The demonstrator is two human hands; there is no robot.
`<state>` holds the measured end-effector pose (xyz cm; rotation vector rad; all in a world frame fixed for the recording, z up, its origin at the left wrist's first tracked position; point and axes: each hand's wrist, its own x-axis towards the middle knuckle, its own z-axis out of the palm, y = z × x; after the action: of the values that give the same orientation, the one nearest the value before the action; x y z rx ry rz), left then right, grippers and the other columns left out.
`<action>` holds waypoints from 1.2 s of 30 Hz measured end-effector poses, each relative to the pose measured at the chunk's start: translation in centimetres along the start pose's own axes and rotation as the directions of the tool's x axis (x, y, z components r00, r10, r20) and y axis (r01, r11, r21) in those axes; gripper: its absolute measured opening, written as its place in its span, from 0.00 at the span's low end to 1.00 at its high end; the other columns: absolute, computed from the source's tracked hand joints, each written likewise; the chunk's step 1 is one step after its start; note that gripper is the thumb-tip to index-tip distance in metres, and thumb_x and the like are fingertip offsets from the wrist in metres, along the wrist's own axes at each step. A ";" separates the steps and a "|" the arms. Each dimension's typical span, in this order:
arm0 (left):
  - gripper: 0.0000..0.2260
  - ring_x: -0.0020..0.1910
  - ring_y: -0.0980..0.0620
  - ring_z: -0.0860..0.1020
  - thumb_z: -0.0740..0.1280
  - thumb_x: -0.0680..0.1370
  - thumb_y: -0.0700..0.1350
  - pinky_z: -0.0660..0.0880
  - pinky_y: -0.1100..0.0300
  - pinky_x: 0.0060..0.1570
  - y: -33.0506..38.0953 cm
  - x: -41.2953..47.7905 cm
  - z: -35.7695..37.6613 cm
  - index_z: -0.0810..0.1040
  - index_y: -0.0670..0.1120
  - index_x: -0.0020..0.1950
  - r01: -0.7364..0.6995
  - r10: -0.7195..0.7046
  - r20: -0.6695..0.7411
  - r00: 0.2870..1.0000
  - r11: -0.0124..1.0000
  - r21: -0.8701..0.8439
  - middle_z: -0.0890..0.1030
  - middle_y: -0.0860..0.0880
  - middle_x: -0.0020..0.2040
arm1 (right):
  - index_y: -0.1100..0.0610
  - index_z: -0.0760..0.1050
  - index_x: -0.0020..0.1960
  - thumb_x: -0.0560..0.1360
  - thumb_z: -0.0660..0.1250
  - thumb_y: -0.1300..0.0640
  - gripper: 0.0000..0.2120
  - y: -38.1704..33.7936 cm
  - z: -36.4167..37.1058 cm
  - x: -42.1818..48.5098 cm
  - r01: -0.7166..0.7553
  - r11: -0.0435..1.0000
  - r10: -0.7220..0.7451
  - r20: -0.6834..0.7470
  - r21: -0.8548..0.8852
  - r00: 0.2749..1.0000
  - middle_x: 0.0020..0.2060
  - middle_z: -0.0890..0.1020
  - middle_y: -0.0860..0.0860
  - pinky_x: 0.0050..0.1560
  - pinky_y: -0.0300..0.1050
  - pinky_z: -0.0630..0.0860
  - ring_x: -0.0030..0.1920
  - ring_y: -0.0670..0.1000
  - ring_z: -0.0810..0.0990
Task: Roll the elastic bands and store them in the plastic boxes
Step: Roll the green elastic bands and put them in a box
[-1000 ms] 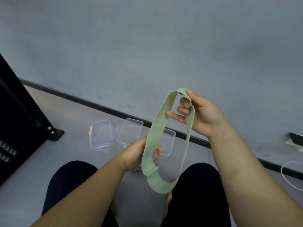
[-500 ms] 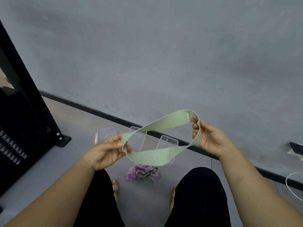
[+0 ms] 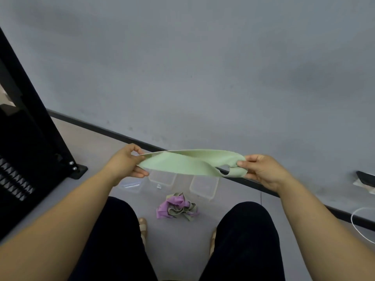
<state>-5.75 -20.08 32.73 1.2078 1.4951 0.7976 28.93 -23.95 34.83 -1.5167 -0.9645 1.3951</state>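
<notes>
A pale green elastic band [image 3: 188,162] hangs stretched flat and twisted between both hands, above the floor. My left hand [image 3: 125,162] pinches its left end; my right hand [image 3: 263,171] pinches the bunched right end. Below the band, three clear plastic boxes lie on the floor: one at the left [image 3: 129,186], one in the middle [image 3: 162,178] and one at the right [image 3: 204,186]. A heap of purple and green bands [image 3: 177,207] sits between my knees.
A grey wall [image 3: 203,67] with a black baseboard [image 3: 97,128] runs behind the boxes. A black metal stand [image 3: 30,151] fills the left side. A white cable [image 3: 357,224] and a dark object [image 3: 365,177] lie at the right.
The band went from a tall upright loop to a wide open loop, then was pulled flat and horizontal. My hands moved apart and the view tilted down, showing the heap of bands.
</notes>
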 end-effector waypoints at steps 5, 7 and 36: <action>0.08 0.30 0.51 0.82 0.58 0.81 0.40 0.80 0.62 0.33 0.4 -0.2 0.2 0.75 0.47 0.56 0.000 -0.001 0.082 0.997 1.000 0.007 0.82 0.40 0.41 | 0.62 0.79 0.45 0.72 0.69 0.68 0.04 0.5 -0.2 0.4 0.078 0.994 -0.087 -0.117 -0.077 0.989 0.42 0.82 0.55 0.34 0.36 0.80 0.37 0.49 0.83; 0.11 0.36 0.52 0.82 0.57 0.81 0.37 0.81 0.63 0.38 0.1 -0.1 0.2 0.76 0.44 0.59 0.007 0.005 0.092 0.996 0.992 -0.125 0.82 0.41 0.44 | 0.62 0.78 0.45 0.73 0.67 0.69 0.04 0.9 -0.4 0.7 0.107 0.993 -0.112 -0.141 -0.039 0.984 0.42 0.82 0.56 0.37 0.37 0.81 0.38 0.50 0.83; 0.03 0.40 0.50 0.78 0.69 0.75 0.41 0.78 0.58 0.44 8.1 -3.0 5.0 0.82 0.45 0.46 -0.432 0.412 0.194 0.890 0.899 0.073 0.80 0.38 0.44 | 0.45 0.74 0.53 0.76 0.66 0.53 0.07 -2.1 8.9 -1.7 0.381 0.908 -0.357 0.151 -0.174 0.922 0.54 0.79 0.46 0.61 0.47 0.74 0.56 0.47 0.79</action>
<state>1.35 -21.19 39.67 1.6816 1.1583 0.8723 19.97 -24.05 37.18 -1.3142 -1.4215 1.1461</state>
